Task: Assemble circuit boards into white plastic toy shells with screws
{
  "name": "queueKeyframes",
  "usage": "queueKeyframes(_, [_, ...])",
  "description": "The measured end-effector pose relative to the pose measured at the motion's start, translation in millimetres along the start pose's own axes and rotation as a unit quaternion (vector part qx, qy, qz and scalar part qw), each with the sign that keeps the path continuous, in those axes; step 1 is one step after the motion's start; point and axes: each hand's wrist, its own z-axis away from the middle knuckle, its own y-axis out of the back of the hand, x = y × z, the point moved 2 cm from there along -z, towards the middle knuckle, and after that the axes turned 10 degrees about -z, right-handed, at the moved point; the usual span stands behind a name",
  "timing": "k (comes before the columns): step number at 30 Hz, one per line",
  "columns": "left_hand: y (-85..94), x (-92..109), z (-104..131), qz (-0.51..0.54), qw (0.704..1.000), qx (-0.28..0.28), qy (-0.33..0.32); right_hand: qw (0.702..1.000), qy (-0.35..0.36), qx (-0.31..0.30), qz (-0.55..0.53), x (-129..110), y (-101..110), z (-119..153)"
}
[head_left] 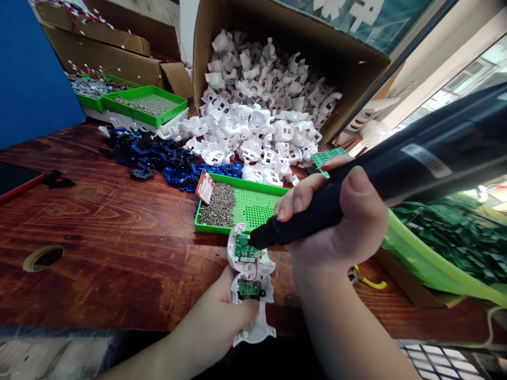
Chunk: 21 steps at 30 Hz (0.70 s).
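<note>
My left hand (225,311) is closed around the lower part of a white plastic shell (259,324), its thumb over the inside. Two green circuit boards sit in the shell, an upper one (243,248) and a lower one (249,288), with a red wire between them. My right hand (340,216) grips a thick black electric screwdriver (317,216), slanting down from the upper right. The tool's tip meets the upper board or stands just over it; the exact contact is hidden. Behind the shell lies a green tray (257,184) of small screws (217,206).
White shells (253,132) spill from a large cardboard box (356,79). Blue and black parts (154,155) lie left of them. Further green trays (144,103) stand at the back left. Yellow-handled pliers (372,282) and a bag of green boards (447,237) are on the right.
</note>
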Motion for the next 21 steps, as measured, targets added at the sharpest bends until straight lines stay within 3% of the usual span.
queueKeyframes(9, [2.3, -7.3, -0.4, -0.035, 0.998, 0.01, -0.043, 1.0, 0.01, 0.001, -0.022, -0.4, 0.7, -2.1])
queueKeyframes(21, [-3.9, -2.2, -0.9, -0.086, 0.995, 0.039, -0.032, 1.0, -0.003, 0.015, 0.011, -5.5, 1.3, -1.2])
